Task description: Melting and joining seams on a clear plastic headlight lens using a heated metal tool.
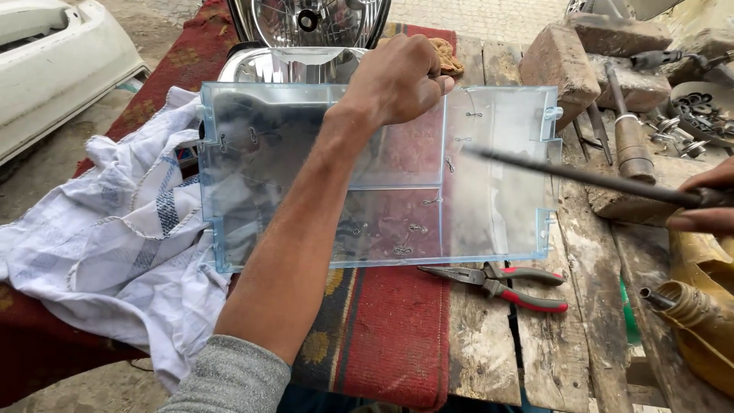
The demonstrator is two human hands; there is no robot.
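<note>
A left hand [397,80] presses, fingers curled, on the far edge of a clear plastic tray [489,183] lying on a red cloth; the right hand [707,203] grips a dark rod [581,177] aimed at the tray's stitched crack, pliers [501,281] near

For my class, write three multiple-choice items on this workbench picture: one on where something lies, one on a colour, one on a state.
1. Where do the pliers lie?
A. in front of the clear plastic panel
B. on the white cloth
C. on the brick

2. What colour are the pliers' handles?
A. yellow
B. red and grey
C. blue

3. What is the left hand doing?
A. hanging free
B. holding the pliers
C. resting on the panel's far edge

Answers: 1 A, they lie on the planks at its near edge; 2 B, both colours show on the grips; 3 C, its fingers curl over that edge, while the right hand holds a dark rod.
</note>
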